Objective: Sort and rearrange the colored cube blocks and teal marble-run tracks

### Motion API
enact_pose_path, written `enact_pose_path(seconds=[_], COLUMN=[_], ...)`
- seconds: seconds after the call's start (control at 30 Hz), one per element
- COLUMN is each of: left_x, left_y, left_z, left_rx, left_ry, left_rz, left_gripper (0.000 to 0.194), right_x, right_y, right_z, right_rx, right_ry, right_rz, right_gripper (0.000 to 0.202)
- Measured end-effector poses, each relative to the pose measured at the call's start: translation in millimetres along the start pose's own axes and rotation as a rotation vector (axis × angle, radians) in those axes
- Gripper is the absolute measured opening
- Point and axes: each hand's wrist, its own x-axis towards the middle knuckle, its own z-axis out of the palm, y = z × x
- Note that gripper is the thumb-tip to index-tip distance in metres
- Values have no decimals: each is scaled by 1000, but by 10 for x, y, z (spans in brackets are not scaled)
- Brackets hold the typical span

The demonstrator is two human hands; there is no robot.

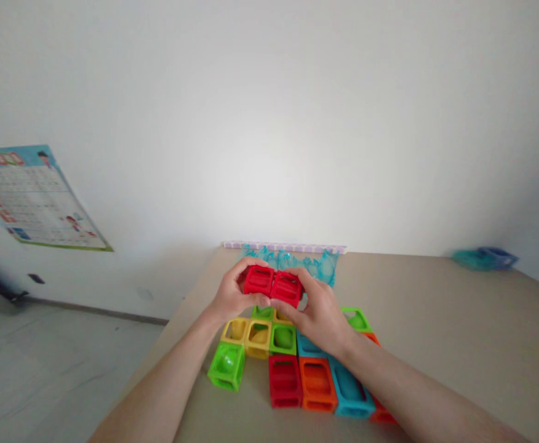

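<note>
Two red open-framed toy cubes are held up side by side over the table. My left hand (239, 289) grips the left red cube (259, 280), thumb below and fingers behind. The right red cube (287, 288) is pinched in my right hand (318, 307). The two cubes meet, or nearly meet, along one side; whether they are joined I cannot tell. Beneath them lies a flat group of coloured cubes, among them a yellow cube (258, 335), a green cube (283, 338), a dark red cube (285, 380), an orange cube (318, 383) and a blue cube (350, 387). My right forearm hides part of the group.
A green cube (226, 364) sits at the group's left corner. Clear blue plastic (327, 266) lies behind my hands, before a purple-and-white strip (283, 247) along the wall. Blurred teal and blue items (484, 258) rest at the table's (435, 320) far right. A poster (39, 200) hangs at left.
</note>
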Motion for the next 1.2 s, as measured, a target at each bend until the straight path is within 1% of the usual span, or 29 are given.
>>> enact_pose_path(seconds=[0.23, 0.6, 0.73, 0.8, 0.83, 0.9, 0.93, 0.97, 1.0, 1.03, 1.07, 1.1, 1.13, 1.2], left_x=[1, -10, -4, -2, -1, 1, 2, 4, 7, 11, 15, 19, 22, 25], left_y=[-11, 21, 59, 67, 63, 43, 28, 13, 1, -8, -11, -10, -6, 3], left_z=[-12, -12, -25, -40, -47, -55, -54, -49, -41, -31, -19, -8, 2, 17], left_rx=[33, 48, 84, 104, 107, 87, 54, -1, -71, -152, -232, -299, -345, -383], left_ry=[-22, -38, -115, -157, -159, -128, -92, -46, 1, 41, 74, 95, 102, 95], left_rz=[20, 18, -25, -27, -20, -20, -32, -47, -65, -87, -108, -128, -145, -163], left_gripper=[64, 64, 64, 60, 57, 51, 49, 48, 46, 44, 42, 41, 39, 37], right_x=[-9, -9, -18, -17, -14, -4, 3, 8, 12, 13, 10, 4, -7, -34], right_y=[0, 2, 6, 7, 1, -30, -57, -92, -133, -179, -227, -273, -315, -378], right_z=[2, -4, 5, 3, -8, -62, -105, -158, -216, -276, -332, -380, -416, -447], right_rx=[42, 64, 34, -1, -25, -87, -122, -156, -185, -208, -222, -227, -228, -228], right_ry=[-22, -48, -66, -77, -69, -12, 34, 83, 122, 137, 113, 47, -62, -345], right_rz=[-35, -22, -5, 17, 21, -6, -36, -70, -103, -131, -157, -192, -235, -335], right_gripper=[36, 34, 33, 39, 45, 60, 65, 67, 63, 55, 43, 32, 26, 22])
